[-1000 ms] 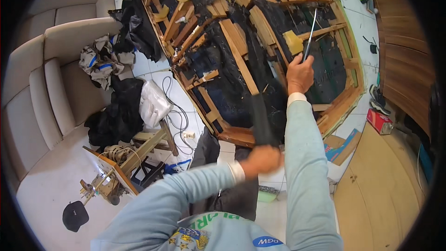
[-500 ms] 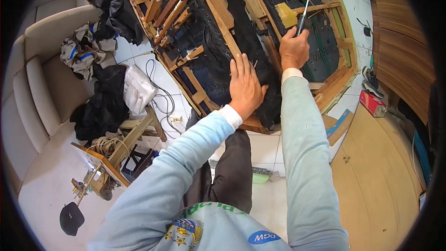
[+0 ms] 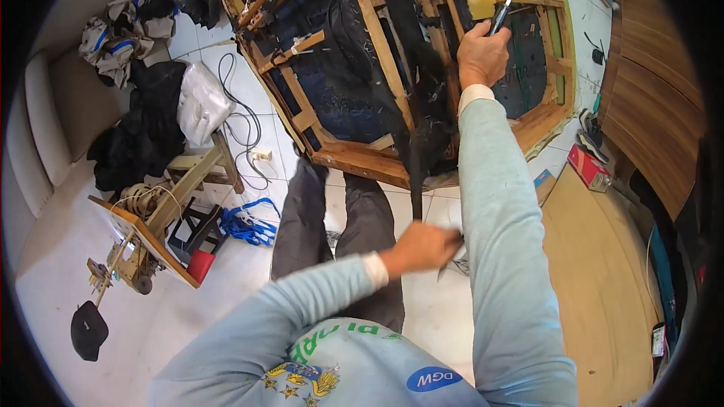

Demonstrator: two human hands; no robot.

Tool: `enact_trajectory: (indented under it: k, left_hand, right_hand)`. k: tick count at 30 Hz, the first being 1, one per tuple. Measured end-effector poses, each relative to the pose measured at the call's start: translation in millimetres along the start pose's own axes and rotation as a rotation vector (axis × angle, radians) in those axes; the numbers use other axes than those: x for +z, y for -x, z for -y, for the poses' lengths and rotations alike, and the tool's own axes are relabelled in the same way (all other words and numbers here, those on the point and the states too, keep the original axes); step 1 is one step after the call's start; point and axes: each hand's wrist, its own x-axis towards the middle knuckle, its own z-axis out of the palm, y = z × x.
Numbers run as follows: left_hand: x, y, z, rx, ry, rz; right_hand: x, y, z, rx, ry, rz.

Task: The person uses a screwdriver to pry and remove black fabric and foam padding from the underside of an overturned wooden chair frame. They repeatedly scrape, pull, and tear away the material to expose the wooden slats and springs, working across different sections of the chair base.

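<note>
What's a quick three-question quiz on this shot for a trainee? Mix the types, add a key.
1. Multiple choice: what does the right hand hold?
a) a red box
b) a dark-handled tool
c) a black cap
2. True or false: the left hand grips a black fabric strip that runs up to the wooden frame.
3. Fill in: the straps bundled on the floor are ____ in colour.

Key: 1. b; 2. True; 3. blue
</note>
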Motion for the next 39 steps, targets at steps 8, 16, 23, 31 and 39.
enact_trajectory:
  k: [8, 16, 23, 31, 39]
  left_hand:
    - [31.6, 120.6, -6.2, -0.151, 0.559, 0.186]
    - [-33.0, 32.3, 37.7, -0.198, 0.048, -0.492]
    - [-74.0, -58.8, 90.4, -0.456, -0.020, -0.813]
    - [-52.1, -53.5, 75.8, -0.473, 0.174, -0.804]
    - [-24.4, -101.1, 52.0, -0.406, 0.511, -1.062]
  right_hand:
    - [-5.6, 0.7, 8.4, 0.007, -0.012, 0.068]
    - [-9.0, -3.3, -0.4, -0.027, -0.039, 0.041]
    - [-5.8, 3.1, 2.8, -0.029, -0.019, 0.117]
    - [-8.0, 1.8, 3.0, -0.017, -0.044, 0.188]
    - [-8.6, -0.6, 3.7, -0.014, -0.070, 0.208]
